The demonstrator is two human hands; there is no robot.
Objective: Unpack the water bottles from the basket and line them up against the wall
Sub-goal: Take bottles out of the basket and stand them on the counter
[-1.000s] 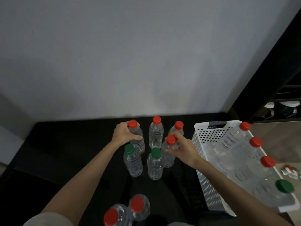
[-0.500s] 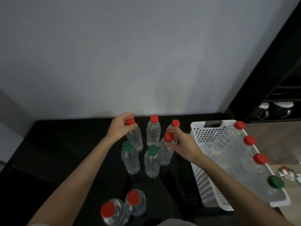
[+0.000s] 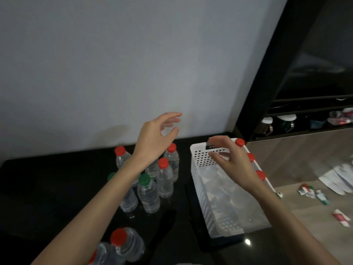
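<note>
Several clear water bottles point(image 3: 165, 178) with red or green caps stand in a cluster on the black table point(image 3: 47, 188) near the grey wall point(image 3: 114, 73). My left hand point(image 3: 156, 134) hovers open above the cluster, holding nothing. My right hand point(image 3: 231, 159) is open over the white perforated basket point(image 3: 202, 188), its fingers spread above the bottles lying inside. Red caps point(image 3: 239, 142) of those bottles show along the basket's right rim. Two more red-capped bottles point(image 3: 126, 243) stand close to me at the bottom.
A dark cabinet point(image 3: 277, 73) rises right of the basket, with jars on a shelf point(image 3: 286, 119). Lower right, a wooden floor point(image 3: 305, 159) holds scattered tubes point(image 3: 309, 192) and papers point(image 3: 340, 175). The table's left part is bare.
Both hands have let go of the red-capped bottles they held and lifted. The left rose above the cluster; the right swung over the basket. The view turned to the right.
</note>
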